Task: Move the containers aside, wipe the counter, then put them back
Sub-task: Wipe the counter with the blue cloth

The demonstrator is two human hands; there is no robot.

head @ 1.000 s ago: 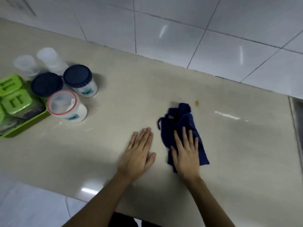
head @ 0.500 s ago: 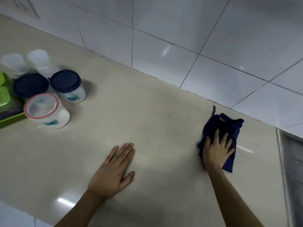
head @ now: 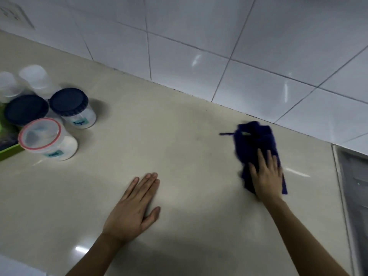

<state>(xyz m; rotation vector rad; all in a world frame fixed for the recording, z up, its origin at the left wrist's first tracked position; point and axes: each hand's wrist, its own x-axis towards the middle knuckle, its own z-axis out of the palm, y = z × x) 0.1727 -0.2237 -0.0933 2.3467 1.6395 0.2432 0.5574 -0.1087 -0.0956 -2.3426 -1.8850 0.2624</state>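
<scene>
My right hand (head: pixel 265 174) presses flat on a dark blue cloth (head: pixel 255 138) on the beige counter (head: pixel 179 148), near the back wall at the right. My left hand (head: pixel 133 208) lies flat and empty on the counter in the front middle, fingers together. Several containers stand grouped at the far left: two jars with dark blue lids (head: pixel 68 101) (head: pixel 25 109), a red-rimmed clear tub (head: pixel 40 134) in front of them, and two translucent white cups (head: pixel 36 76) behind.
A green tray (head: pixel 9 151) sits at the left edge beside the containers. A grey sink rim (head: pixel 352 188) borders the counter at the right. White wall tiles (head: pixel 219 46) rise behind. A wall socket (head: pixel 14 14) is at the top left.
My right hand slid the cloth from the counter's middle to the right and back toward the wall. The left hand stayed flat on the counter. The view turned right.
</scene>
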